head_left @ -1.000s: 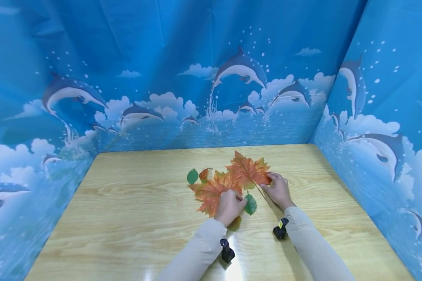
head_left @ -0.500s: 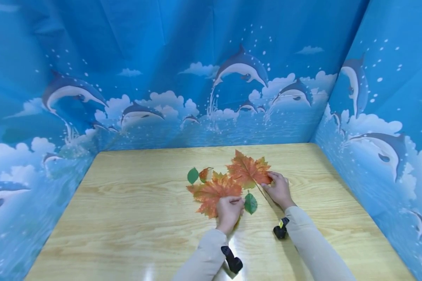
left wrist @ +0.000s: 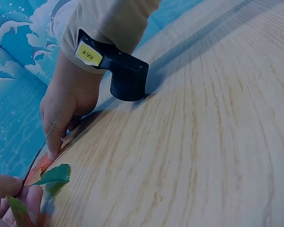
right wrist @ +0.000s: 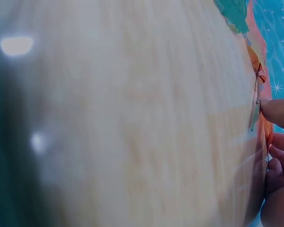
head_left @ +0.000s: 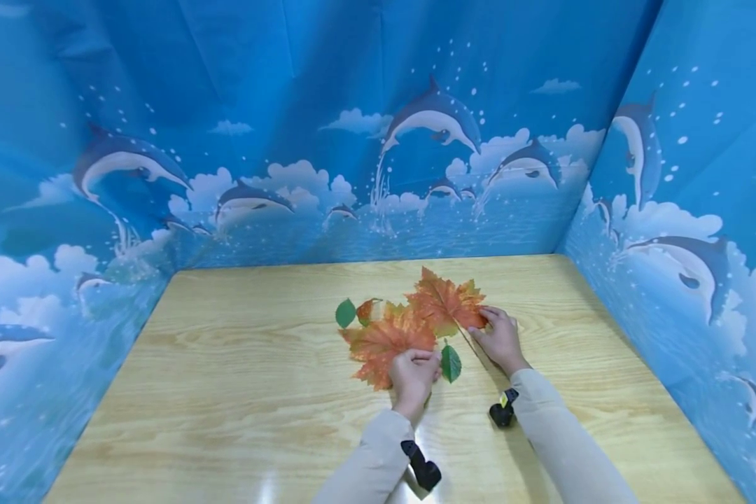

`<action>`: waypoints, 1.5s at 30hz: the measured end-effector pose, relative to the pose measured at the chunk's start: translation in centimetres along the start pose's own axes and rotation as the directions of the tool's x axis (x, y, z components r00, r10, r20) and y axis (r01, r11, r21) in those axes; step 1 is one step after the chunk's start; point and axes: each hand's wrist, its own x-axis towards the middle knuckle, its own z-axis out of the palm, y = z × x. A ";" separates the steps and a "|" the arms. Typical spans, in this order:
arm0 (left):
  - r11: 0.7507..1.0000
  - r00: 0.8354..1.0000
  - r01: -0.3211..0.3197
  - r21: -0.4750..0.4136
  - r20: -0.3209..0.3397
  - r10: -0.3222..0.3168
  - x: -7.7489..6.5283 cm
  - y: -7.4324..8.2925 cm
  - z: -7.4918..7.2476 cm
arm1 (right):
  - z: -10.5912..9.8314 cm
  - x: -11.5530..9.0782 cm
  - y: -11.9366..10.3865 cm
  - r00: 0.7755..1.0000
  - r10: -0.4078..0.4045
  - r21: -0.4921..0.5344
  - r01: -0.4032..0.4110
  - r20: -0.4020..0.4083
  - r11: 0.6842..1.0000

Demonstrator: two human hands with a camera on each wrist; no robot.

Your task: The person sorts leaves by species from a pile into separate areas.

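Two large orange artificial maple leaves lie overlapping at mid-table in the head view. My left hand (head_left: 412, 378) pinches the stem (left wrist: 40, 150) of the nearer left maple leaf (head_left: 378, 343) between thumb and fingers. The stem sticks out above the fingertips in the left wrist view. My right hand (head_left: 502, 343) holds the right edge of the farther maple leaf (head_left: 444, 301), thumb and fingers spread around its corner. That leaf's stem (head_left: 469, 340) points toward me. Between the hands lies a small green leaf (head_left: 451, 364).
Another green leaf (head_left: 345, 313) and a small red-brown leaf (head_left: 365, 311) lie at the left maple leaf's far side. The wooden table (head_left: 227, 392) ends at a blue dolphin-print curtain (head_left: 290, 189) behind and at the sides.
My left hand has drawn back slightly toward me from beside the green leaf. The left maple leaf shifted a little with it. My right hand stays in place on its leaf.
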 end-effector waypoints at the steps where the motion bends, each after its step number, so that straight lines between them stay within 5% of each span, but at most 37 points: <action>1: 1.000 1.000 0.004 0.008 0.001 -0.004 0.0 0.0 0.0 | 0.0 0.0 0.0 1.000 -0.001 -0.001 0.001 0.000 1.000; 6: 0.999 0.999 0.044 -0.021 0.008 -0.044 -0.3 0.2 0.1 | 0.0 0.0 0.0 1.000 -0.006 -0.005 0.006 -0.007 1.000; 15: 0.958 0.987 0.162 -0.236 0.023 -0.161 -0.7 0.5 0.3 | 0.0 0.1 0.0 1.000 -0.006 -0.006 0.006 -0.001 1.000; 29: 0.790 0.937 0.334 -0.514 0.095 -0.335 -2.1 1.8 0.7 | 0.1 0.1 0.0 1.000 0.017 -0.001 -0.017 -0.002 1.000; 45: 0.777 0.937 0.345 -0.527 0.149 -0.316 -2.5 2.3 0.7 | 0.0 0.2 0.2 1.000 0.006 -0.013 -0.006 0.005 1.000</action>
